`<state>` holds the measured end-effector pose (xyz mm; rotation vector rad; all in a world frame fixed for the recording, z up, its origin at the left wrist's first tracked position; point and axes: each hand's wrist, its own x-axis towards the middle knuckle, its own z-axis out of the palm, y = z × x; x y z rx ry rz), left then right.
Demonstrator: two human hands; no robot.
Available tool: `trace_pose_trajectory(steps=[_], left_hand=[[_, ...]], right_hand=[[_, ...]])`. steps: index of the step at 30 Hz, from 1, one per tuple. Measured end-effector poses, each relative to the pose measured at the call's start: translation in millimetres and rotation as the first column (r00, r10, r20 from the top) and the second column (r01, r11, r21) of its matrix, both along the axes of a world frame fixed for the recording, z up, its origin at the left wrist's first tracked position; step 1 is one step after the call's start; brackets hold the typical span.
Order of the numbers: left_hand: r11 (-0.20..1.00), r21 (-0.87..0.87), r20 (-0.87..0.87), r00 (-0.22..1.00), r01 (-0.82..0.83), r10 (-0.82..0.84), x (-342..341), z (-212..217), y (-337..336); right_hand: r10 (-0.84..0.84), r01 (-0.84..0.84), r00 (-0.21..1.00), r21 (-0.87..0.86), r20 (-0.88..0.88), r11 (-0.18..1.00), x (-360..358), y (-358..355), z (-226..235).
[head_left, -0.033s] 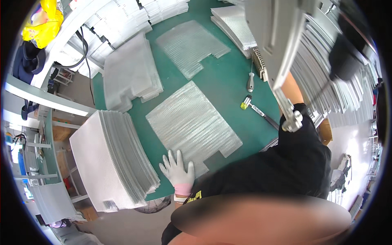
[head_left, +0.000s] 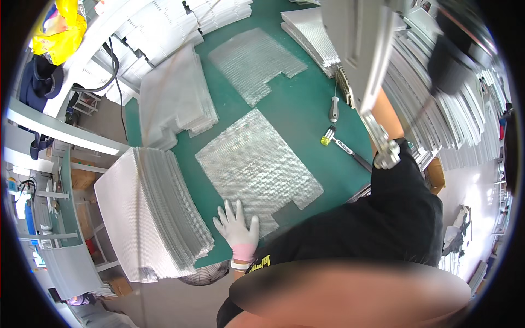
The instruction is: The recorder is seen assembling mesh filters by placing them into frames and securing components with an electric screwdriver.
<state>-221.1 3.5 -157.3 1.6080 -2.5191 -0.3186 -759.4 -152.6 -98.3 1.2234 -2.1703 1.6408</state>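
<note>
My left hand, in a white glove with a pink cuff, lies flat with fingers spread on the near edge of a silvery bubble-foil sheet. That sheet lies on the green table. My bare right forearm reaches up and away behind a grey metal panel. The panel hides my right hand. A metal bar with a round knob hangs in front of the black sleeve.
A tall stack of foil sheets stands left of my hand, and another stack lies beyond it. A single sheet lies farther back. A screwdriver and a yellow-ended tool lie at right. More stacks line the right side.
</note>
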Motion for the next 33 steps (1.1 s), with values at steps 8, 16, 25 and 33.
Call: trace_pose_trajectory(steps=[8, 16, 25, 33], left_hand=[[0.997, 0.077, 0.085, 0.996, -0.006, -0.001, -2, 20, -4], [0.829, 0.503, -0.828, -0.140, 0.244, 0.543, -83, 94, 36], [0.944, 0.329, -0.932, 0.169, 0.033, 0.319, -22, 45, 26], [0.969, -0.066, -0.349, 0.915, -0.239, 0.202, -25, 26, 20]], right_hand=[[0.457, -0.299, 0.869, -0.535, 0.190, 0.791, 126, 74, 3], [0.665, -0.683, 0.730, -0.137, -0.157, 0.718, 306, 209, -38], [0.609, -0.630, 0.776, 0.218, 0.164, 0.745, 231, 221, 43], [0.601, -0.569, 0.791, 0.504, 0.119, 0.649, 240, 211, -13]])
